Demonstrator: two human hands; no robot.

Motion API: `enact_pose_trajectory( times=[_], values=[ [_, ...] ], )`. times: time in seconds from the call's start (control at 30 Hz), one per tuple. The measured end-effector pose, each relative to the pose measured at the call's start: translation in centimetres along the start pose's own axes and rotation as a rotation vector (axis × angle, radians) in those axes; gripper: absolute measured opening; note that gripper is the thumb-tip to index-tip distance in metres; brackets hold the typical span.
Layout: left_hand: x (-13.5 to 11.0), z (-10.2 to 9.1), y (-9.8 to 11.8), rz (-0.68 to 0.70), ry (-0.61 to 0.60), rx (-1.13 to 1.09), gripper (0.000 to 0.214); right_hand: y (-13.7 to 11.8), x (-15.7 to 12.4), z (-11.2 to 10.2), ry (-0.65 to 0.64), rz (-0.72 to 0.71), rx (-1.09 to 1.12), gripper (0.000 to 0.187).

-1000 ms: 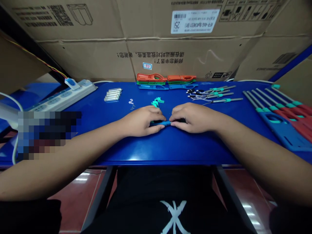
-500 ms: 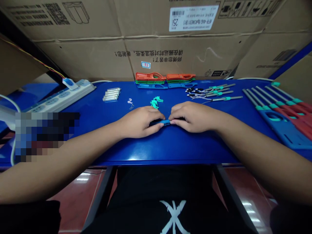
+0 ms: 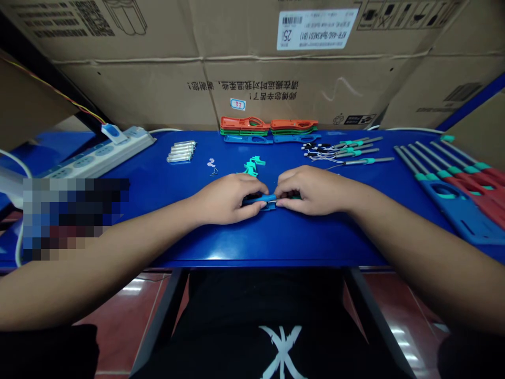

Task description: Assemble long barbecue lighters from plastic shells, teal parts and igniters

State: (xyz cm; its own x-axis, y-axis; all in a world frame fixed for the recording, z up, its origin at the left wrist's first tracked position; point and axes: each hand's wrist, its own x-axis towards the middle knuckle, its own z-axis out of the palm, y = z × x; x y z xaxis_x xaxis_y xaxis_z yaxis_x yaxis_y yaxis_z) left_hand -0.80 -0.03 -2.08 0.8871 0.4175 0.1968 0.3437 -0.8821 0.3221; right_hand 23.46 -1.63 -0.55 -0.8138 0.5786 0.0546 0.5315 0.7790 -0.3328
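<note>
Brown cardboard (image 3: 158,95) is standing behind a glossy blue surface (image 3: 236,242), on which two bare hands are meeting. Taking the blue handle (image 3: 269,198) between them as the centre of the clock, with twelve toward the cardboard, the left hand (image 3: 232,197) is gripping it from nine o'clock, thumb on the near side and fingers on the far side. From three o'clock the right hand (image 3: 311,189) is pinching at the other end with closed fingertips; its hollow is partly hiding what else it may be holding. A thin bright strip (image 3: 272,201) is showing along the near edge, and a green sliver (image 3: 294,198) is peeking out under the right hand.

Fitting or closing up that end appears to be the step in hand; the fingers are covering too much to tell which. The next move seems to be calling for a firm left hold and light, even pressure from the right fingertips.

Farther out, green clips (image 3: 251,168) are lying at eleven; purple bits (image 3: 211,162), tiny pins (image 3: 213,172) and clear tubes (image 3: 181,151) are lying toward ten. Stacked shells (image 3: 239,125) are sitting around twelve, wired rods (image 3: 369,161) at two, and a blue lighter (image 3: 460,208) and red lighters (image 3: 489,197) around three.
</note>
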Motion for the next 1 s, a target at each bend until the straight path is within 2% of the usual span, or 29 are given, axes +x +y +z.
enact_pose_trajectory(
  times=[0.17,0.4,0.67,0.83,1.0],
  values=[
    [0.1,0.0,0.0,-0.014,-0.005,-0.016,0.028,0.2,0.0,0.2,0.013,0.066,0.079,0.015],
    [0.2,-0.3,-0.1,-0.008,0.011,-0.081,0.027,0.2,-0.1,0.2,0.012,0.104,0.173,0.023],
    [0.3,-0.4,-0.6,-0.079,0.037,-0.230,0.029,-0.3,-0.1,0.1,0.020,0.134,0.177,0.021],
    [0.5,-0.2,-1.4,-0.143,-0.031,-0.316,0.040,-0.5,-0.1,0.3,0.026,0.166,0.203,0.018],
    [0.5,-0.3,-1.8,-0.138,-0.032,-0.332,0.042,-0.6,0.0,0.4,0.027,0.212,0.190,0.015]
  ],
)
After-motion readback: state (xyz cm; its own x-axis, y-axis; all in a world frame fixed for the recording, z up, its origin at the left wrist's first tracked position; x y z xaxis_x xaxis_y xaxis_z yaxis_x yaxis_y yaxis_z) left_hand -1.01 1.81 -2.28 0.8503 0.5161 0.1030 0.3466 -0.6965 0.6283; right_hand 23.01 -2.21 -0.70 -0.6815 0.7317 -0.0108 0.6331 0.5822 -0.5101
